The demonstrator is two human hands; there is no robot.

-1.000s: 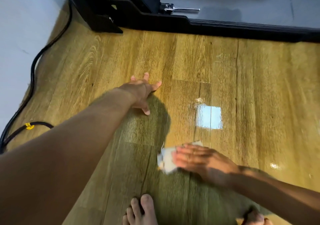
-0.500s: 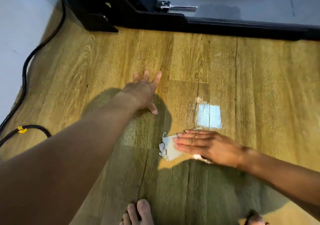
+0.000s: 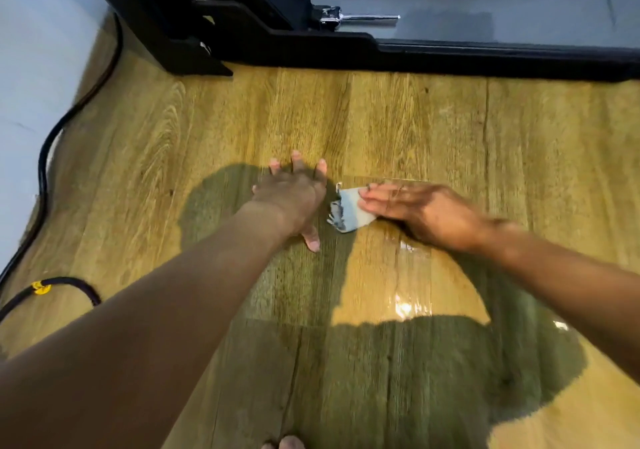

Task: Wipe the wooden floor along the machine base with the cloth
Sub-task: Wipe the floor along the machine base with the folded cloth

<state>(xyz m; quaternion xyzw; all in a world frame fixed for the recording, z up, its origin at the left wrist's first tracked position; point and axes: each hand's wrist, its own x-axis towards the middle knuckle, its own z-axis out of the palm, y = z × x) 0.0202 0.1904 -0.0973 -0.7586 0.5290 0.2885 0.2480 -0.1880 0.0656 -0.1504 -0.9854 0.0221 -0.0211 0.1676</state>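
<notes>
Black cable (image 3: 45, 158) far left, clear of the work. Left hand (image 3: 294, 199) flat on the wooden floor (image 3: 415, 130), fingers splayed, holding nothing, just a prop. Beside its thumb lies the cloth (image 3: 349, 211), pressed down by the right hand (image 3: 426, 213), fingers straight, no grip. Machine base (image 3: 450, 57) runs left-right, well ahead of the cloth; next stroke probably needs to push forward.
</notes>
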